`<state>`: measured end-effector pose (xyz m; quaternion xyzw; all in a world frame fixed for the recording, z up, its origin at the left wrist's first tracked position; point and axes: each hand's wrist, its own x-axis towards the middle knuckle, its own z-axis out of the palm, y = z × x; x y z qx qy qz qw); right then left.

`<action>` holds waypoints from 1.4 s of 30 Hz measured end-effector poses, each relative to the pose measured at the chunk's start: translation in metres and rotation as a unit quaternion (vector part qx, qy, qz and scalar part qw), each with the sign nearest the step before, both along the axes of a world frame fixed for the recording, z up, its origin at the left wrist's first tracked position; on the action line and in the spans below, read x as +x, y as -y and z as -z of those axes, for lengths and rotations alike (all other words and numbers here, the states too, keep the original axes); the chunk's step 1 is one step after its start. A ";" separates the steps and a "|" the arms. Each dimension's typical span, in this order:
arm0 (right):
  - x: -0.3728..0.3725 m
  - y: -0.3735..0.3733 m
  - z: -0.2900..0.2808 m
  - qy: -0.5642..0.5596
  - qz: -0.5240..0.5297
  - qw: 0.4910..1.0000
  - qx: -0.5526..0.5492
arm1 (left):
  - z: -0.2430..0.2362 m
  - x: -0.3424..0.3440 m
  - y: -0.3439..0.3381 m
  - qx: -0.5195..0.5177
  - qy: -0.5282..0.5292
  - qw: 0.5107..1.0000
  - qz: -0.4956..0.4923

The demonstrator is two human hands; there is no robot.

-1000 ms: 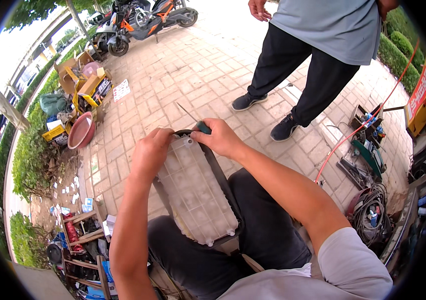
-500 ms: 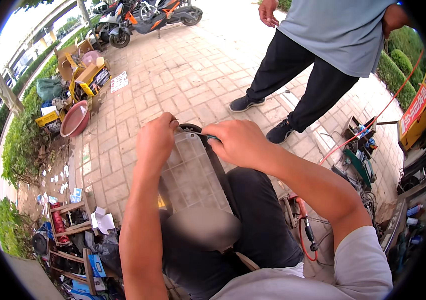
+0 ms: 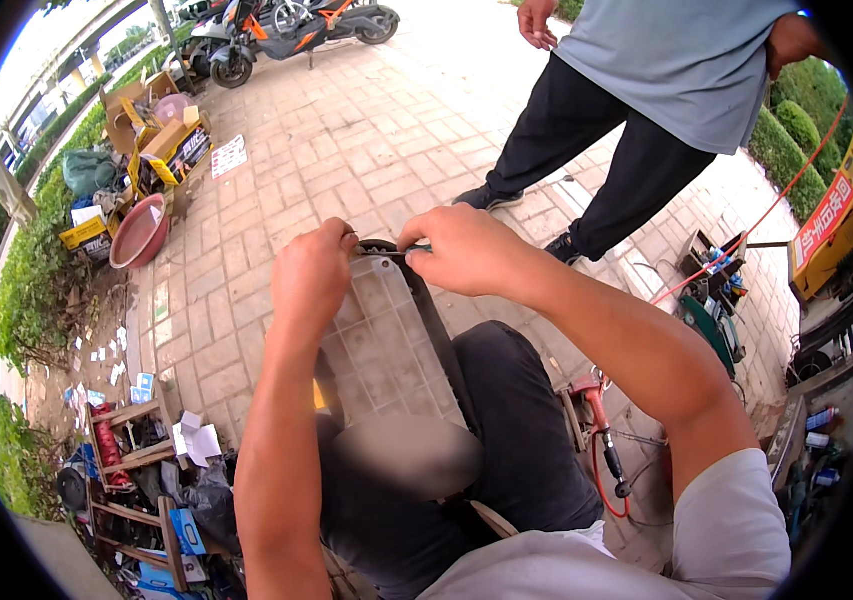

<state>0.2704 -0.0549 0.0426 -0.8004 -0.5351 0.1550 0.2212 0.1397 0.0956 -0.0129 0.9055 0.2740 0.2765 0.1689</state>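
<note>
A long pale panel (image 3: 386, 345) with a grid of lines and a dark rounded rim rests between my knees, its near end smeared by a blur. At the far left corner my left hand (image 3: 314, 270) is closed in a pinch; what its fingertips hold is too small to make out. My right hand (image 3: 461, 250) grips a slim tool (image 3: 422, 248) with a dark handle, much like a screwdriver. The tool's thin shaft lies across the panel's far edge, pointing toward my left fingers. Both hands partly hide that edge.
Ahead on the right stands a person (image 3: 636, 110) in dark trousers. A red-handled air tool (image 3: 598, 410) lies by my right knee, near a toolbox (image 3: 711, 260). To the left are a wooden rack (image 3: 136, 460), a pink basin (image 3: 141, 235) and cardboard boxes (image 3: 171, 140). Motorbikes (image 3: 296, 35) stand behind.
My right hand has shifted up and left with the tool, nearer to my left hand. The left hand stays at the panel's corner. The view has tilted slightly.
</note>
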 end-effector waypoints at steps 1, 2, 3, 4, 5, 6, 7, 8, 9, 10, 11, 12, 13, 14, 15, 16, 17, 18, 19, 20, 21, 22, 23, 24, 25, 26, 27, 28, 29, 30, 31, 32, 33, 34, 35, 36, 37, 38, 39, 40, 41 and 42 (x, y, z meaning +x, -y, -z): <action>-0.004 -0.002 0.003 -0.010 0.021 1.000 -0.008 | 0.003 -0.001 -0.001 0.003 -0.005 1.000 -0.007; -0.010 -0.003 0.016 0.016 0.034 0.999 0.029 | 0.007 -0.001 -0.002 0.006 -0.010 1.000 -0.014; -0.019 0.000 0.034 0.047 0.049 0.995 0.067 | 0.006 -0.002 -0.002 0.010 -0.011 1.000 -0.019; -0.027 0.003 0.051 0.080 0.067 0.989 0.105 | 0.008 0.000 -0.003 0.014 -0.009 1.000 -0.019; -0.036 0.004 0.065 0.103 0.086 0.982 0.132 | 0.012 -0.001 -0.006 0.020 -0.010 0.999 -0.023; -0.045 0.004 0.078 0.125 0.105 0.973 0.160 | 0.013 -0.001 -0.008 0.026 -0.011 0.999 -0.027; -0.055 0.003 0.093 0.144 0.128 0.963 0.187 | 0.013 -0.001 -0.007 0.015 -0.011 0.999 -0.030; -0.062 0.002 0.109 0.167 0.139 0.950 0.226 | 0.012 -0.001 -0.006 0.004 -0.012 0.999 -0.033; -0.070 0.000 0.116 0.169 0.150 0.944 0.240 | 0.011 -0.001 -0.006 -0.007 -0.011 0.999 -0.038; -0.076 -0.001 0.121 0.172 0.161 0.938 0.254 | 0.012 -0.001 -0.008 -0.004 -0.009 0.999 -0.037; -0.079 -0.002 0.124 0.174 0.173 0.932 0.268 | 0.015 -0.001 -0.010 -0.001 -0.007 0.999 -0.035; -0.077 0.000 0.116 0.159 0.155 0.943 0.246 | 0.017 -0.003 -0.011 0.001 -0.004 0.999 -0.035; -0.071 0.002 0.106 0.150 0.135 0.954 0.220 | 0.017 -0.005 -0.012 0.003 0.001 0.999 -0.033; -0.063 0.005 0.092 0.141 0.115 0.964 0.194 | 0.016 -0.007 -0.013 0.005 0.007 1.000 -0.030; -0.056 0.007 0.078 0.131 0.094 0.973 0.166 | 0.017 -0.008 -0.012 0.005 0.012 1.000 -0.027; -0.050 0.010 0.057 0.124 0.083 0.981 0.121 | 0.017 -0.008 -0.010 0.003 0.012 1.000 -0.029; -0.047 0.007 0.056 0.115 0.078 0.984 0.111 | 0.016 -0.006 -0.008 0.002 0.011 0.999 -0.031; -0.044 0.005 0.054 0.108 0.077 0.986 0.104 | 0.013 -0.004 -0.006 0.003 0.013 0.999 -0.030; -0.043 0.004 0.053 0.100 0.075 0.987 0.097 | 0.014 -0.003 -0.006 0.006 0.009 1.000 -0.029; -0.043 0.005 0.053 0.062 0.094 0.988 0.109 | 0.016 -0.002 -0.007 0.008 0.005 1.000 -0.028; -0.044 0.007 0.057 0.022 0.111 0.986 0.120 | 0.015 -0.003 -0.007 0.010 -0.001 1.000 -0.030; -0.047 0.008 0.062 -0.019 0.127 0.983 0.131 | 0.014 -0.002 -0.006 0.008 -0.004 0.999 -0.035; -0.051 0.008 0.072 0.016 0.137 0.977 0.162 | 0.013 -0.001 -0.005 0.006 -0.006 0.999 -0.041; -0.056 0.007 0.088 0.051 0.152 0.968 0.193 | 0.013 0.001 -0.002 0.004 -0.010 0.999 -0.043; -0.062 0.005 0.101 0.086 0.165 0.957 0.223 | 0.013 0.002 -0.002 -0.003 -0.008 0.999 -0.046; -0.069 0.004 0.113 0.102 0.175 0.952 0.230 | 0.015 0.002 -0.004 -0.010 -0.007 0.999 -0.049; -0.076 0.000 0.123 0.117 0.183 0.947 0.238 | 0.016 0.002 -0.006 -0.016 -0.005 0.998 -0.053; -0.080 -0.002 0.128 0.135 0.189 0.941 0.246 | 0.016 0.002 -0.007 -0.018 -0.002 0.998 -0.056; -0.083 -0.004 0.132 0.142 0.192 0.939 0.249 | 0.016 0.002 -0.008 -0.020 0.001 0.998 -0.059; -0.086 -0.007 0.134 0.150 0.194 0.936 0.252 | 0.016 0.001 -0.009 -0.023 0.003 0.998 -0.062; -0.087 -0.008 0.135 0.157 0.197 0.934 0.254 | 0.016 0.000 -0.009 -0.027 -0.002 0.998 -0.055; -0.086 -0.007 0.135 0.142 0.193 0.938 0.251 | 0.015 -0.001 -0.009 -0.032 -0.007 0.998 -0.047; -0.085 -0.005 0.131 0.126 0.184 0.942 0.249 | 0.014 -0.004 -0.011 -0.036 -0.011 0.998 -0.044; -0.084 -0.003 0.127 0.111 0.176 0.947 0.246 | 0.016 -0.008 -0.015 -0.052 0.015 0.998 -0.012; -0.083 -0.002 0.122 0.105 0.170 0.947 0.250 | 0.018 -0.011 -0.021 -0.067 0.042 0.997 0.020; -0.081 0.001 0.116 0.099 0.167 0.948 0.253 | 0.017 -0.012 -0.021 -0.084 0.067 0.993 0.056; -0.079 0.003 0.113 0.094 0.165 0.948 0.255 | 0.015 -0.013 -0.021 -0.079 0.060 0.991 0.084; -0.076 0.004 0.112 0.081 0.162 0.946 0.268 | 0.013 -0.015 -0.022 -0.074 0.053 0.990 0.112; -0.074 0.004 0.112 0.068 0.158 0.945 0.280 | 0.010 -0.016 -0.021 -0.069 0.046 0.987 0.138; -0.072 0.005 0.112 0.055 0.153 0.942 0.292 | 0.011 -0.014 -0.022 -0.072 0.054 0.987 0.130; -0.069 0.008 0.110 0.042 0.145 0.946 0.286 | 0.014 -0.012 -0.022 -0.075 0.063 0.988 0.122; -0.064 0.012 0.107 0.032 0.141 0.949 0.279 | 0.017 -0.006 -0.021 -0.080 0.072 0.987 0.118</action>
